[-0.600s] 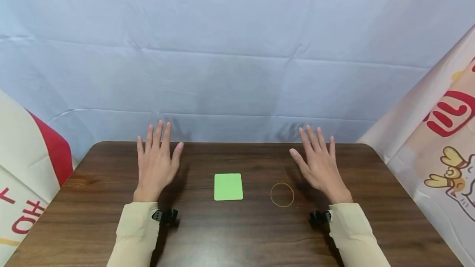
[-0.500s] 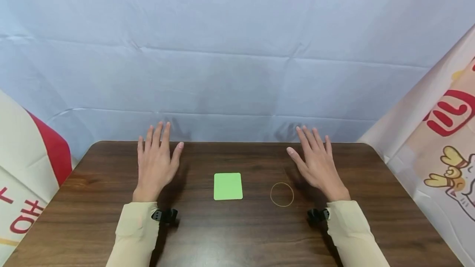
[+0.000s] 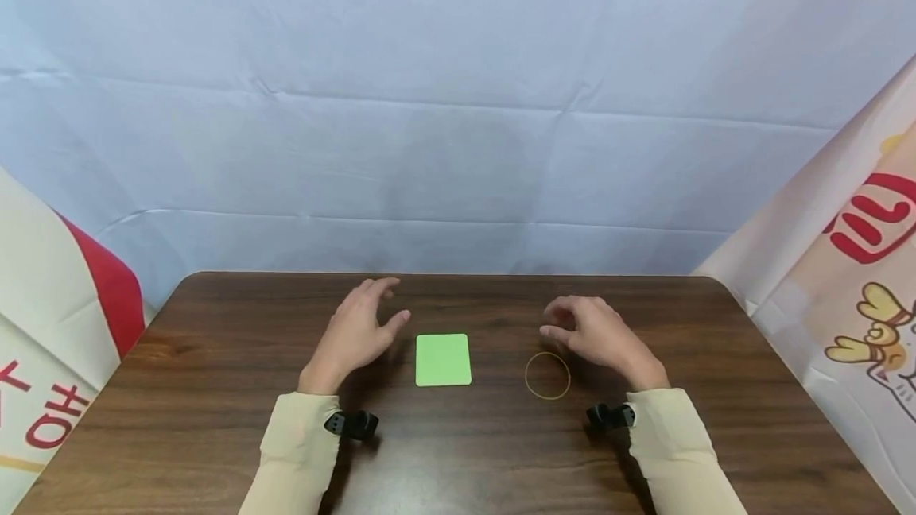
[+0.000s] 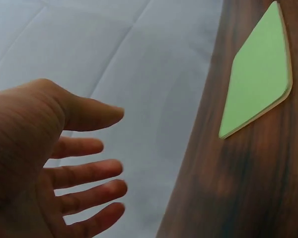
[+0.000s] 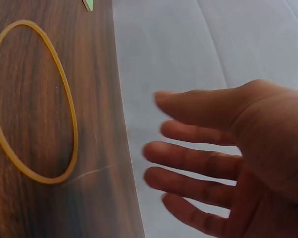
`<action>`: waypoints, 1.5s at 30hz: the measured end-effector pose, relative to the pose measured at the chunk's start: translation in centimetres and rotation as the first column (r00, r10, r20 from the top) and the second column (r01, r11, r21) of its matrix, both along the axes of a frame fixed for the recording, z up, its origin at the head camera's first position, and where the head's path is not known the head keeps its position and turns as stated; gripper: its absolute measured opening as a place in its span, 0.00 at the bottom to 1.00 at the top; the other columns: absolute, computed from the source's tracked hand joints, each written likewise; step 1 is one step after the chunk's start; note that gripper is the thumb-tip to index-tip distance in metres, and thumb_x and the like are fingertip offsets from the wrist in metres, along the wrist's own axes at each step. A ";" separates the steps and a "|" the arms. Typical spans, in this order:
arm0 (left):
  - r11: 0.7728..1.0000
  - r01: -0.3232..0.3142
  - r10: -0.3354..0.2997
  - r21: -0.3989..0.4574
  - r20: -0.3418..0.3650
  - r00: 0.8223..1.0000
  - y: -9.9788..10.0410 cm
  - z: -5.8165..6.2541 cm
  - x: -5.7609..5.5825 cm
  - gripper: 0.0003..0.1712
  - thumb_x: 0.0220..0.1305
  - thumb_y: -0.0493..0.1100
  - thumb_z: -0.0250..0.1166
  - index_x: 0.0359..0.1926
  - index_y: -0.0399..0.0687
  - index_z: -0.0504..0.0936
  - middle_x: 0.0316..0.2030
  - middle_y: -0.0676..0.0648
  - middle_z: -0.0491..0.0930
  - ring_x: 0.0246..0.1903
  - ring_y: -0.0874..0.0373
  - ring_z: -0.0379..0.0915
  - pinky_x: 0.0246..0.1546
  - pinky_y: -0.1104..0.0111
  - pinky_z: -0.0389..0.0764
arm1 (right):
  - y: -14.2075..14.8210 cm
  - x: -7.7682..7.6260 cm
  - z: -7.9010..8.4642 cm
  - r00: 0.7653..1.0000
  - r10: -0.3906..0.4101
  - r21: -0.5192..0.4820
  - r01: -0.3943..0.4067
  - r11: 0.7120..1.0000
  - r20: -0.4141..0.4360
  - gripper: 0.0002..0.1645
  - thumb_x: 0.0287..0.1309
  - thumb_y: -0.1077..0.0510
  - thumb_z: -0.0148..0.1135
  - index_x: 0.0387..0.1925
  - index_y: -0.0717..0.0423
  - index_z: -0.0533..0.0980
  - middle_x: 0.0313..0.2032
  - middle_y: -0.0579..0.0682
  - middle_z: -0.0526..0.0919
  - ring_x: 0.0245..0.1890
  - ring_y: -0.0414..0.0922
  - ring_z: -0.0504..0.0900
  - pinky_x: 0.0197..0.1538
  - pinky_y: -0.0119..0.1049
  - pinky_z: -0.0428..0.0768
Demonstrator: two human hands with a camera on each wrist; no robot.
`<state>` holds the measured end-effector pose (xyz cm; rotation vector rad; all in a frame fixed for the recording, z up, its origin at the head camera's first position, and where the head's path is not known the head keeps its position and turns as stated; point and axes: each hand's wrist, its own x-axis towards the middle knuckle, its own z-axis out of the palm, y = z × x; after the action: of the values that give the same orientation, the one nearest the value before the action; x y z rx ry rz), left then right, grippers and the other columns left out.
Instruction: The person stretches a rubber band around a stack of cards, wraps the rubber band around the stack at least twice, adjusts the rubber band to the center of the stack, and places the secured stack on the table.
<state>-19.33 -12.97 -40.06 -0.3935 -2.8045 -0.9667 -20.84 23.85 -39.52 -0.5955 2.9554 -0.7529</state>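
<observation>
A light green square stack with rounded corners [image 3: 443, 360] lies flat on the brown wooden table [image 3: 458, 451]; thin layers show along its edge in the left wrist view. To its right lies a thin yellow rubber band [image 5: 72, 109], spread in a round loop. My left hand [image 3: 355, 332] hovers left of the green stack, thumb apart from the loosely bent fingers, holding nothing. Just beyond the band and to its right is my right hand [image 3: 597, 332], its fingers loosely curled and nothing between them. Neither hand touches the stack or the band.
A pale cloth backdrop [image 3: 458, 141] hangs behind the table's far edge. Printed cloths hang on both sides, one with red lettering [image 3: 53, 416] at left and one with a cartoon figure [image 3: 883, 332] at right. Black camera straps [image 3: 351, 424] sit at both wrists.
My left hand has moved right towards the green stack. My right hand has drawn back a little towards the rubber band. Both hands' fingers went from spread straight to loosely bent.
</observation>
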 end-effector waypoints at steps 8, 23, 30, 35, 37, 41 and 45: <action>0.985 0.153 -0.163 0.077 0.152 0.975 1.0 -1.0 -0.1 0.36 0.64 0.46 0.72 0.69 0.43 0.72 0.51 0.41 0.77 0.51 0.45 0.75 0.50 0.50 0.77 | -0.5 -0.1 -0.3 0.992 0.097 0.034 -0.100 0.994 0.085 0.13 0.61 0.57 0.72 0.46 0.58 0.83 0.35 0.44 0.83 0.36 0.41 0.80 0.41 0.43 0.80; 0.965 0.242 -0.209 -0.097 0.265 0.941 2.8 -3.0 0.4 0.45 0.46 0.52 0.84 0.64 0.42 0.76 0.46 0.46 0.70 0.43 0.52 0.62 0.46 0.55 0.71 | -1.3 0.1 -1.2 0.984 0.111 0.093 -0.125 0.988 0.142 0.05 0.60 0.65 0.71 0.36 0.54 0.81 0.30 0.44 0.78 0.30 0.40 0.75 0.35 0.40 0.77; 0.979 0.190 -0.162 -0.080 0.270 0.949 3.2 -3.2 0.5 0.44 0.43 0.50 0.86 0.60 0.41 0.76 0.45 0.45 0.66 0.45 0.49 0.60 0.47 0.55 0.69 | -1.6 0.1 -1.6 0.984 0.095 0.106 -0.111 0.988 0.148 0.13 0.64 0.69 0.63 0.26 0.51 0.77 0.23 0.44 0.74 0.23 0.41 0.71 0.29 0.38 0.71; 0.980 0.186 -0.161 -0.070 0.270 0.949 3.5 -3.3 0.5 0.45 0.42 0.50 0.86 0.58 0.41 0.73 0.47 0.45 0.66 0.45 0.49 0.60 0.47 0.55 0.69 | -1.5 0.4 -1.9 0.982 0.118 0.130 -0.138 0.982 0.149 0.14 0.65 0.72 0.55 0.27 0.52 0.74 0.28 0.46 0.70 0.25 0.43 0.67 0.31 0.38 0.68; 0.979 0.199 -0.181 -0.036 0.273 0.945 3.6 -3.3 0.5 0.46 0.41 0.47 0.87 0.58 0.41 0.70 0.45 0.45 0.66 0.44 0.50 0.62 0.46 0.56 0.71 | -1.4 0.5 -1.9 0.980 0.128 0.135 -0.149 0.980 0.153 0.14 0.67 0.71 0.55 0.29 0.52 0.73 0.30 0.47 0.69 0.26 0.44 0.66 0.31 0.38 0.67; 0.974 0.214 -0.225 0.067 0.273 0.935 3.8 -3.2 0.4 0.46 0.43 0.36 0.84 0.59 0.40 0.65 0.45 0.44 0.66 0.41 0.51 0.65 0.43 0.56 0.74 | -1.3 0.6 -1.7 0.978 0.142 0.103 -0.159 0.982 0.150 0.12 0.71 0.68 0.55 0.31 0.52 0.73 0.29 0.46 0.69 0.26 0.43 0.67 0.31 0.37 0.68; 0.975 0.197 -0.214 0.099 0.212 0.954 4.1 -2.9 0.3 0.47 0.42 0.28 0.81 0.61 0.40 0.64 0.47 0.42 0.65 0.40 0.50 0.67 0.41 0.57 0.75 | -1.3 0.6 -1.4 0.975 0.144 0.044 -0.153 0.987 0.169 0.09 0.73 0.66 0.55 0.33 0.54 0.73 0.27 0.46 0.71 0.23 0.42 0.67 0.28 0.36 0.68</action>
<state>-18.98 -8.83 -42.97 -0.6139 -2.9555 -1.2288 -20.26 22.51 -40.95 -0.7042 2.7350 -0.6671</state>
